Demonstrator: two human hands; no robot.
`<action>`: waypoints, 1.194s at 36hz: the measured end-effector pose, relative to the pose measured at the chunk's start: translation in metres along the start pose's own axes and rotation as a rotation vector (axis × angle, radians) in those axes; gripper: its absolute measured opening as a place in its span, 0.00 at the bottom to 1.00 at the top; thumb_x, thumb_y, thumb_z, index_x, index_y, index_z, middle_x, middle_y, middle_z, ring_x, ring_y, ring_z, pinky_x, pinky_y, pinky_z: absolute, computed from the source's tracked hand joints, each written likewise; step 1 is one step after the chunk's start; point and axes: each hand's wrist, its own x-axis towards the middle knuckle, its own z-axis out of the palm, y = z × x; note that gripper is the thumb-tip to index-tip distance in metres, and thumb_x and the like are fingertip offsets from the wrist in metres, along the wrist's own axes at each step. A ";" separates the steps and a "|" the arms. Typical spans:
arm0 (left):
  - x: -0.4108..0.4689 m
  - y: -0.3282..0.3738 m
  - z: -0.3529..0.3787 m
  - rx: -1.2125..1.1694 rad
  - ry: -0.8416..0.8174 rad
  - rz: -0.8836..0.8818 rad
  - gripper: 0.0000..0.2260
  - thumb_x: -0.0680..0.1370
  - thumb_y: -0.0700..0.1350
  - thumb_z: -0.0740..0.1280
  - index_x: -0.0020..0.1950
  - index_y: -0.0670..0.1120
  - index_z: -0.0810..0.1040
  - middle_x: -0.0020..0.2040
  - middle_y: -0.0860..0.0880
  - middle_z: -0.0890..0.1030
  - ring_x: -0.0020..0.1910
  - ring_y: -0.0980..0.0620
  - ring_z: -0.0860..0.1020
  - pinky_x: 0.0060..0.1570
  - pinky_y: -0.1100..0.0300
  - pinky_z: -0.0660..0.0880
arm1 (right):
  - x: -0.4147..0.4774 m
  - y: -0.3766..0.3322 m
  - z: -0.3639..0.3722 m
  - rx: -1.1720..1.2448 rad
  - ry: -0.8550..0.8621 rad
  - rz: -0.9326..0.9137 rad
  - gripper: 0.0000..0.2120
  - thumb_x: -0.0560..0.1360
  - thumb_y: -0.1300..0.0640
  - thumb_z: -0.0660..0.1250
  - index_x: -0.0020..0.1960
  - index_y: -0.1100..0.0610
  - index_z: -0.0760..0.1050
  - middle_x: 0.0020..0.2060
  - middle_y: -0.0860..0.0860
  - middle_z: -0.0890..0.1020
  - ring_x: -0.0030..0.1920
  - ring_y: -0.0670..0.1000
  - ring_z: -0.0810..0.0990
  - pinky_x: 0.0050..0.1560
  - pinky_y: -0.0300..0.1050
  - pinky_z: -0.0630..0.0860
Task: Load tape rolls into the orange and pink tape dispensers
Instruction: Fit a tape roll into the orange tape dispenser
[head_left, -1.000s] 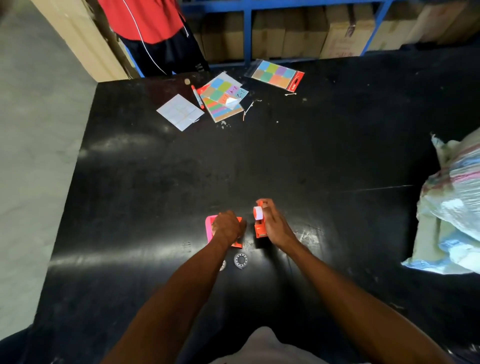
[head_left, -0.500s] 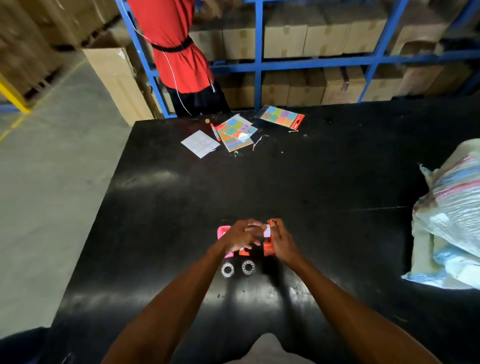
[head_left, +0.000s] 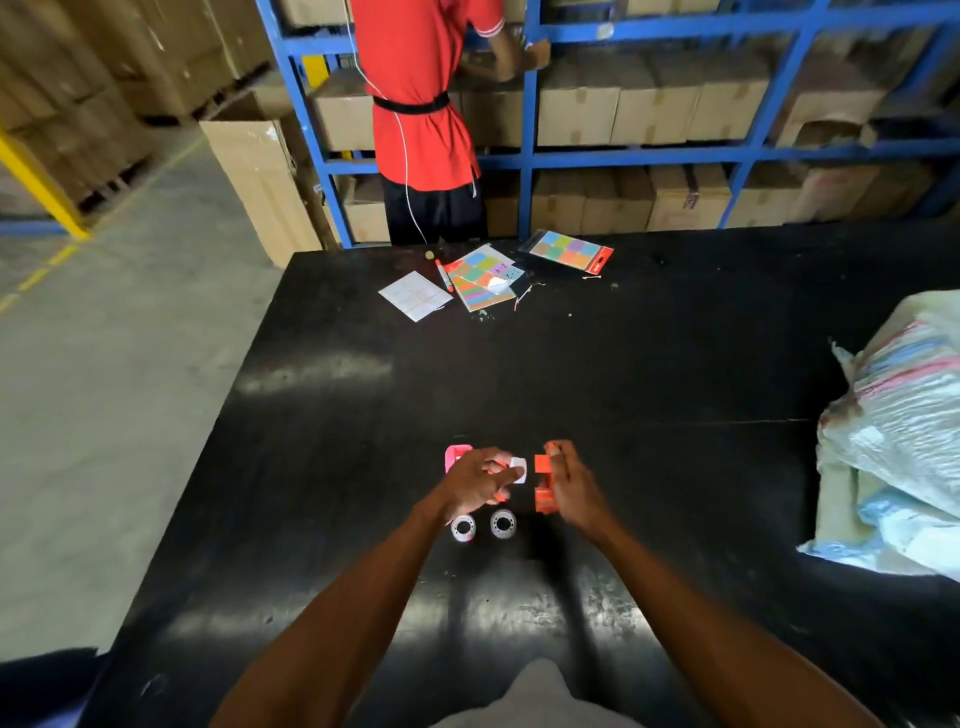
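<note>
My right hand (head_left: 574, 486) grips the orange tape dispenser (head_left: 543, 486) just above the black table (head_left: 649, 395). My left hand (head_left: 475, 483) pinches a small white tape roll (head_left: 518, 470) a short gap to the left of that dispenser. The pink tape dispenser (head_left: 457, 457) lies on the table behind my left hand, partly hidden by it. A bit of another orange piece (head_left: 500, 497) shows under my left fingers. Two more tape rolls, one (head_left: 463, 528) beside the other (head_left: 503, 523), lie flat on the table just in front of my left hand.
Coloured sticky-note packs (head_left: 571, 251), a white sheet (head_left: 415, 295) and a pen (head_left: 443, 274) lie at the table's far edge. A person in a red shirt (head_left: 415, 104) stands behind it at blue shelves with cartons (head_left: 576, 117). A large woven sack (head_left: 898, 441) rests on the right.
The white roll was on the orange dispenser in my right hand; my left hand came over, and now it holds the roll apart from the dispenser. My view has tilted up.
</note>
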 end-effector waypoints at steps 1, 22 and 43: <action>0.000 -0.006 0.000 0.048 -0.005 -0.010 0.13 0.78 0.48 0.71 0.59 0.43 0.78 0.45 0.47 0.82 0.37 0.52 0.80 0.36 0.64 0.79 | 0.001 0.004 -0.001 -0.002 0.006 0.005 0.12 0.85 0.50 0.52 0.57 0.54 0.72 0.41 0.50 0.80 0.42 0.53 0.80 0.47 0.47 0.73; 0.000 -0.081 0.079 1.012 -0.180 -0.017 0.17 0.76 0.49 0.65 0.61 0.42 0.76 0.59 0.39 0.81 0.57 0.39 0.80 0.55 0.51 0.77 | 0.029 0.036 -0.010 -0.040 -0.074 0.086 0.13 0.85 0.49 0.52 0.56 0.54 0.72 0.39 0.50 0.80 0.36 0.44 0.79 0.39 0.36 0.73; 0.042 -0.094 0.041 0.982 -0.104 0.182 0.21 0.70 0.47 0.69 0.63 0.50 0.74 0.62 0.48 0.75 0.56 0.45 0.78 0.50 0.53 0.75 | 0.051 0.056 -0.002 0.020 -0.163 0.188 0.14 0.85 0.46 0.52 0.56 0.54 0.71 0.39 0.50 0.81 0.35 0.46 0.79 0.34 0.36 0.74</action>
